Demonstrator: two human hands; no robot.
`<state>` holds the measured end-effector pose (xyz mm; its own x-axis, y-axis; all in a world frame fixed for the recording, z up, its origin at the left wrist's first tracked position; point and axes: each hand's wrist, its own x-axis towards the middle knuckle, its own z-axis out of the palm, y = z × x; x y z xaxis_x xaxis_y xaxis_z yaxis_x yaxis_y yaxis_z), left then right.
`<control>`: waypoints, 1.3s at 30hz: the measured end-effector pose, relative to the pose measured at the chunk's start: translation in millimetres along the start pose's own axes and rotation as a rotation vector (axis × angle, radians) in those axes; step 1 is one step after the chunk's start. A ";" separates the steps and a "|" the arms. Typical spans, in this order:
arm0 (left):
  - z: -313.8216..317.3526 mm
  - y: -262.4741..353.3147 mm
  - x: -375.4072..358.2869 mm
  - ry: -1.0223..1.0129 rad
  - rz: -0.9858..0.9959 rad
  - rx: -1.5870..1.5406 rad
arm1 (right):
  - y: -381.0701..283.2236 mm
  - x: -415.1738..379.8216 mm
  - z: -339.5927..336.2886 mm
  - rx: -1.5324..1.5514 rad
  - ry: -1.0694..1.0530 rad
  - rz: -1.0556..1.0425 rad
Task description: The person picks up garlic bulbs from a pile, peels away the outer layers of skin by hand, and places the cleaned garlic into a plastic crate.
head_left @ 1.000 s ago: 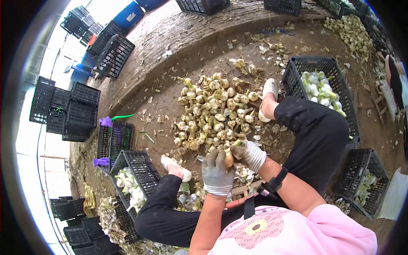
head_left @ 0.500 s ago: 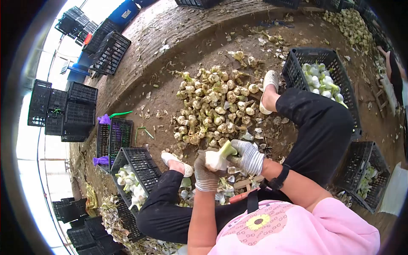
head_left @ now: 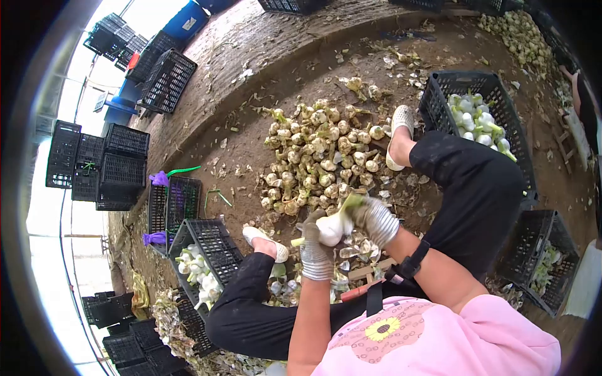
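Note:
A white garlic bulb (head_left: pixel 334 229) is between my two gloved hands, over the near edge of a heap of unpeeled garlic (head_left: pixel 320 156). My left hand (head_left: pixel 315 250) is closed around the bulb's left side. A pale green stem end (head_left: pixel 297 242) pokes out left of that hand; what it belongs to is hidden. My right hand (head_left: pixel 376 222), smeared by motion, is closed at the bulb's green stem (head_left: pixel 351 205). Loose peelings (head_left: pixel 360 249) lie on the ground under my hands.
Black crates of white garlic stand by my right knee (head_left: pixel 501 100) and left leg (head_left: pixel 210 241). Another crate (head_left: pixel 545 263) at the right holds greenish pieces. Stacked crates (head_left: pixel 100 163) stand at the left. A red-handled tool (head_left: pixel 360 292) lies near my lap.
My right hand has moved slightly right and is now blurred at the stem. My left hand has shifted a little right, and a stem end now shows beside it.

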<state>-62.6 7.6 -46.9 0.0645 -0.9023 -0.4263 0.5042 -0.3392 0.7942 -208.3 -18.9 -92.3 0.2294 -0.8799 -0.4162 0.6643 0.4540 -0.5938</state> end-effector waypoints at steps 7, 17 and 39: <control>-33.3 41.5 -22.5 -0.099 0.086 -0.119 | -15.9 -8.1 10.7 -0.770 -0.263 0.087; -34.0 33.2 -42.0 0.011 0.638 1.112 | -1.7 -31.0 47.4 -0.599 -0.439 0.131; -47.4 70.1 -15.9 0.016 0.039 -0.433 | 20.4 -19.8 24.3 -0.071 -0.240 0.276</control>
<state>12.5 10.8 -5.0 0.1025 -0.9068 -0.4089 0.8155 -0.1587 0.5566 -182.0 4.3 -79.4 0.5585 -0.7272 -0.3991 0.5055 0.6798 -0.5313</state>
